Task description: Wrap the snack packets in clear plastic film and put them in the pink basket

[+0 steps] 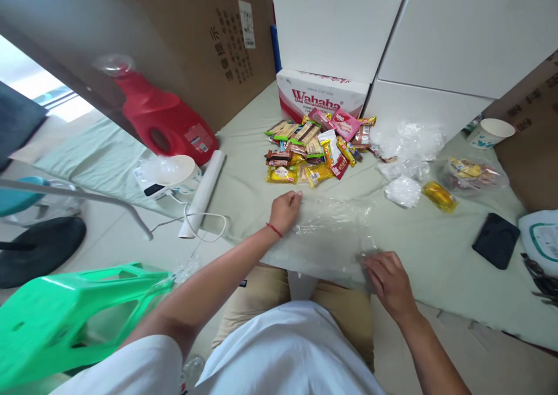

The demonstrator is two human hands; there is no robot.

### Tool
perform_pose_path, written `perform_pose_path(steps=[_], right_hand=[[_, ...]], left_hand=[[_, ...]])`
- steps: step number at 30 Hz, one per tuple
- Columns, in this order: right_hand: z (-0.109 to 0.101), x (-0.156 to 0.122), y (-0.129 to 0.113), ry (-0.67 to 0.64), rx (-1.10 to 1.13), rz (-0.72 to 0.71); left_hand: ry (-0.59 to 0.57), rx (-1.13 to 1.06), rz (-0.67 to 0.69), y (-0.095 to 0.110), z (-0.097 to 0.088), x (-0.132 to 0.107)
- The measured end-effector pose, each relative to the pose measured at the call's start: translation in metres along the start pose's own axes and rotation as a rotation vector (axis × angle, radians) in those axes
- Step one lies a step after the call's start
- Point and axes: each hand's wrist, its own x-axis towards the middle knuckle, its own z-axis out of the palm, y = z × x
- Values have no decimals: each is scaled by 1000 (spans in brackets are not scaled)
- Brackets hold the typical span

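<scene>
A clear plastic bag (pixel 331 232) is spread flat at the front edge of the cloth-covered table. At its upper left side my left hand (pixel 285 211), with a red cord on the wrist, has its fingers closed on the bag. My right hand (pixel 387 279) pinches the bag's lower right corner. Beyond the bag lies a pile of small wrapped snacks (pixel 305 142) in brown, green, yellow and pink packets. To the right of the pile are crumpled clear bags (pixel 410 142) and one yellow wrapped snack (pixel 439 196).
A white and red Wahaha box (pixel 320 96) stands behind the snacks. At left are a red jug (pixel 168 122), a paper cup (pixel 185 174), a white roll (pixel 203 194) and a cable. On the right sit a bag of snacks (pixel 473 174), another cup (pixel 490 133) and a black pouch (pixel 496 240).
</scene>
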Motion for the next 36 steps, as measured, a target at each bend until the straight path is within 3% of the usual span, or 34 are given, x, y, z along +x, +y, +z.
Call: perform_pose_path(steps=[4,7,9,11,13,16,17,20,22,24,27,30,33,36], right_hand=[[-28,-20,4,-115,-36,26],[-54,-13,-3,-225,24,55],[-66,6,-14,-152,68,90],[-63,31,-26,-55,74,110],[-41,59,-38,-52,48,111],[20,92,-55,-171,-11,111],[42,99,-61,-216,-22,100],[93,103,-79,-300,-37,117],[109,94,-87,-300,-21,148],[108,79,-89,-283,33,149],[84,61,-74,-301,242,123],[46,75,-32,-255,402,354],[24,139,23,-136,196,661],[37,228,67,-269,-62,816]], left_hand=[[-71,125,-58,-4,-5,14],[-61,134,-101,-8,-5,17],[7,123,-107,-10,-7,17],[130,117,-93,-10,-13,13],[275,130,-47,-5,-24,2],[374,161,157,12,-41,-24],[343,172,252,19,-42,-33],[112,215,466,32,-32,-52],[-26,290,480,30,-15,-51],[-114,394,430,19,2,-42],[-159,499,410,-2,16,-27],[-153,517,448,-11,18,-23],[-153,517,452,-10,17,-25],[-149,506,454,-8,16,-27]])
